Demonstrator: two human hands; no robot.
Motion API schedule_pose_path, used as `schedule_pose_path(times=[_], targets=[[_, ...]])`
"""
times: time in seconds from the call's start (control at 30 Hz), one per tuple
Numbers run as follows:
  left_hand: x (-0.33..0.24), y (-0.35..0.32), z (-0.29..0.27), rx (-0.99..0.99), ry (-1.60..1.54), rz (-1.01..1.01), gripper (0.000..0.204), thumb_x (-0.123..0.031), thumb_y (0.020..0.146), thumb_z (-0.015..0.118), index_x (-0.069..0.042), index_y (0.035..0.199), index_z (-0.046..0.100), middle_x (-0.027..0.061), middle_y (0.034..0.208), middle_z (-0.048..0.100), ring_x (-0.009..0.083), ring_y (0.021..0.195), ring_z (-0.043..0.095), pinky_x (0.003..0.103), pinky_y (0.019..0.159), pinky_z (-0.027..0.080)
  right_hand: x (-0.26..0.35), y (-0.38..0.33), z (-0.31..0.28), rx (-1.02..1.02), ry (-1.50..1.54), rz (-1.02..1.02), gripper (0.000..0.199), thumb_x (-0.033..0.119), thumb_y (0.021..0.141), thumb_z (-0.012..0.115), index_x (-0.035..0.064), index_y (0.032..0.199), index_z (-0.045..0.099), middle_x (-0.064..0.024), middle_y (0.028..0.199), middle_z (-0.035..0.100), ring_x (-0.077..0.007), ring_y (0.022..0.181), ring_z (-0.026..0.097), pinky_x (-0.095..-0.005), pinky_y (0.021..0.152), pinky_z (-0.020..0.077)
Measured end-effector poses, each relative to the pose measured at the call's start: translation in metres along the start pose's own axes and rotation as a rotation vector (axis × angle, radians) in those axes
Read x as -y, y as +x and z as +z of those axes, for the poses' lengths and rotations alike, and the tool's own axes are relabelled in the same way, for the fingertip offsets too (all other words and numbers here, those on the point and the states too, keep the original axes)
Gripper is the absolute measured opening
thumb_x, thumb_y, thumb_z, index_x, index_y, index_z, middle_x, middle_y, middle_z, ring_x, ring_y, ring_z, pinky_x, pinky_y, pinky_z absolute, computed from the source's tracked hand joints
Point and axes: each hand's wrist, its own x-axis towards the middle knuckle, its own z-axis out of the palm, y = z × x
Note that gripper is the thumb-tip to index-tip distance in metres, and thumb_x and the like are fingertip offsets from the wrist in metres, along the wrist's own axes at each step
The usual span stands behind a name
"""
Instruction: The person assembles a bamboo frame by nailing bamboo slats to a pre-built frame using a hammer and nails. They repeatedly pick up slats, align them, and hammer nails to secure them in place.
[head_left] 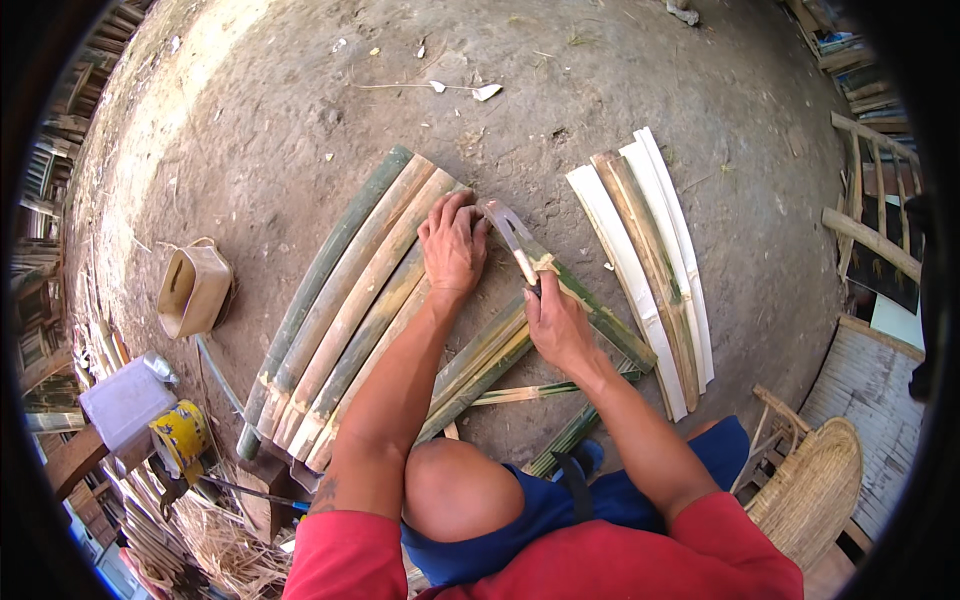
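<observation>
My right hand [560, 320] is closed round the dark grip of a claw hammer [512, 232], whose metal head lies just right of my left fingertips. My left hand [453, 248] rests with bent, closed fingers at the far end of a row of split bamboo slats [345, 290]; what the fingertips pinch, if anything, is hidden. Those slats lie side by side, green and tan. Under the hammer and my right wrist, a bamboo crosspiece [615, 335] slants down to the right. More bamboo strips [485, 365] lie beneath my arms, near my bare knee.
To the right lie more bamboo slats [640, 250], some with pale inner faces up. A cut-open plastic container [195, 290] stands at left on the dirt ground [560, 80]. Nearer are a whitish box [127, 400] and yellow tin [180, 437]. A woven basket [815, 490] sits at near right.
</observation>
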Motion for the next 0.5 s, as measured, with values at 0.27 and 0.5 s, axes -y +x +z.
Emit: schedule_pose_path(times=[0.27,0.5], targets=[[0.006,-0.003,0.002,-0.015,-0.017,0.013,0.075,0.000,0.081,0.056,-0.006,0.154,0.040,0.0153,0.159,0.043,0.0335,0.143,0.045,0.048,0.113,0.037,-0.013,-0.016,-0.008,-0.278,0.100,-0.467,0.025,0.017,0.101,0.061,0.0039,0.117,0.047,-0.0238,0.085,0.065,-0.0498,0.074,0.066,-0.0537,0.063,0.0519],[0.009,0.000,0.003,0.043,-0.013,-0.043,0.078,0.000,0.082,0.056,-0.003,0.157,0.036,0.0199,0.160,0.041,0.0382,0.139,0.048,0.048,0.112,0.039,-0.024,0.000,0.001,-0.361,0.268,-0.199,0.021,0.023,0.107,0.051,0.0024,0.110,0.050,-0.0159,0.077,0.064,-0.0318,0.063,0.065,-0.0425,0.059,0.0505]])
